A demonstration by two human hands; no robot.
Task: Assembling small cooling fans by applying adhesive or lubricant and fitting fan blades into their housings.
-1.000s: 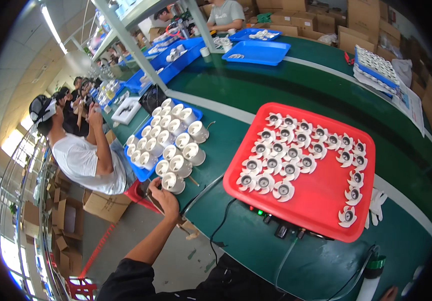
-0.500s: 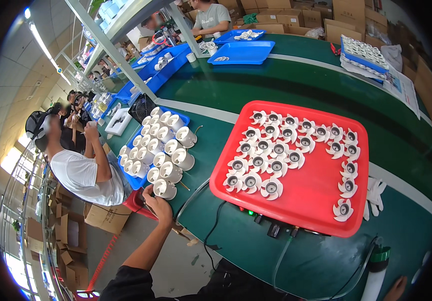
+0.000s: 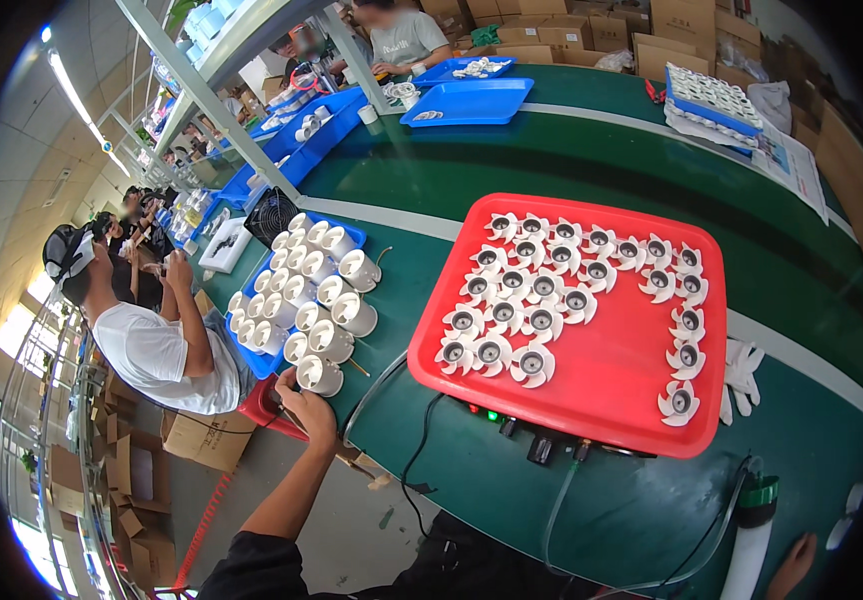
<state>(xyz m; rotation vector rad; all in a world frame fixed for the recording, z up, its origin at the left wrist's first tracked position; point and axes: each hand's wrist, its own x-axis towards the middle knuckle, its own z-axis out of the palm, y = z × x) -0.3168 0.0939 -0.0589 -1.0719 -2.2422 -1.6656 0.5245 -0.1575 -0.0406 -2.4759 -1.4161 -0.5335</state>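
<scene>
At the left edge of the green table, my left hand [image 3: 307,408] lies against the nearest white plastic cup [image 3: 319,376]. Its visible fingers stretch up along the cup's left side; some are partly hidden, and I see no grip round the cup. Several more white cups [image 3: 354,314] stand packed on and beside a blue tray [image 3: 359,234]. Low at the right rim, my right hand [image 3: 797,562] shows only in part, near a white tube with a green collar [image 3: 754,520]; its fingers are too indistinct to read. White fan impellers [image 3: 533,363] fill much of a red tray [image 3: 606,400].
The red tray sits over a unit with knobs [image 3: 539,448], a hose and cables. White gloves [image 3: 743,380] lie right of it. Farther back are a blue tray [image 3: 481,103] and a stacked tray of white parts [image 3: 711,98]. A co-worker in a white shirt [image 3: 156,350] sits at left.
The whole view has shifted slightly, so the trays and table appear a little farther left and up. My left hand stays by the same cup. Slightly more of my right hand shows.
</scene>
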